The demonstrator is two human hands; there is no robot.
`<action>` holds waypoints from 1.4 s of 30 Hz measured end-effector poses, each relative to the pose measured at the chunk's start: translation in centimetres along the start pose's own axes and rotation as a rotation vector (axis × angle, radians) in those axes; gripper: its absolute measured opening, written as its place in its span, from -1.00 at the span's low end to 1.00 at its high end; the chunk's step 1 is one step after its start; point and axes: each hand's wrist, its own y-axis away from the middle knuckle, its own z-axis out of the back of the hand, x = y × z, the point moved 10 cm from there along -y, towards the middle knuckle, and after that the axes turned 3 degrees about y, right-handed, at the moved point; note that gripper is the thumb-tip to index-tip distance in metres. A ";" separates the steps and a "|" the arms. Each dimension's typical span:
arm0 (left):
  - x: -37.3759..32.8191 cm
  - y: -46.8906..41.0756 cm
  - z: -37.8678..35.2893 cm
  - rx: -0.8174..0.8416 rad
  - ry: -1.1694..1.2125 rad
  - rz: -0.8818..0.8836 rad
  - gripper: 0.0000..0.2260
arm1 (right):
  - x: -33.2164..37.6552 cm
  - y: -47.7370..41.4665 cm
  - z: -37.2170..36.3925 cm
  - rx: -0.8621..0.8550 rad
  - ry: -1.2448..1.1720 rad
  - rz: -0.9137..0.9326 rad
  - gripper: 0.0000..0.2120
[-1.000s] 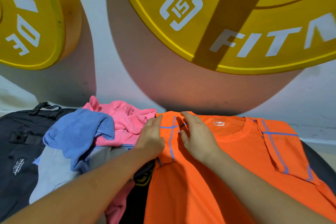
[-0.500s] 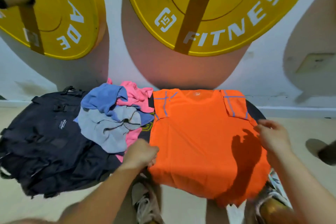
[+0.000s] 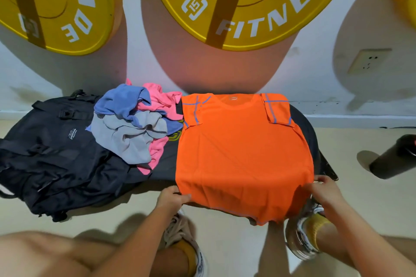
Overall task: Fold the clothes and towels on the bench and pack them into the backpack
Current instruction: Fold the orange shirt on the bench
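Observation:
An orange T-shirt [image 3: 243,153] lies flat on the black bench [image 3: 306,123], both sleeves folded inward, its hem hanging over the near edge. My left hand [image 3: 172,198] pinches the shirt's lower left edge. My right hand [image 3: 324,191] pinches its lower right edge. A crumpled pile of blue [image 3: 122,100], grey [image 3: 130,139] and pink [image 3: 164,102] cloths sits left of the shirt. A black backpack [image 3: 47,150] lies at the bench's left end, partly under the pile.
Two large yellow weight plates [image 3: 245,0] hang on the wall behind the bench. A dark bottle [image 3: 394,157] lies on the floor to the right. My shoes [image 3: 308,231] stand on the beige floor below the bench edge.
Both hands have moved from the shirt's collar area down its sides to the bottom corners near the hem. The view has pulled back from the bench.

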 end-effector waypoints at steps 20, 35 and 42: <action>0.3 1.3 1.9 -0.168 -0.088 -0.148 -0.70 | -2.3 1.3 1.6 0.016 0.133 0.078 -0.66; -6.3 13.8 4.5 0.224 0.172 -0.036 -0.86 | -3.2 10.0 4.8 0.568 0.109 -0.008 -0.62; -5.7 15.5 6.7 0.161 0.030 -0.018 -0.91 | -1.5 11.1 8.3 0.140 -0.270 0.104 -0.82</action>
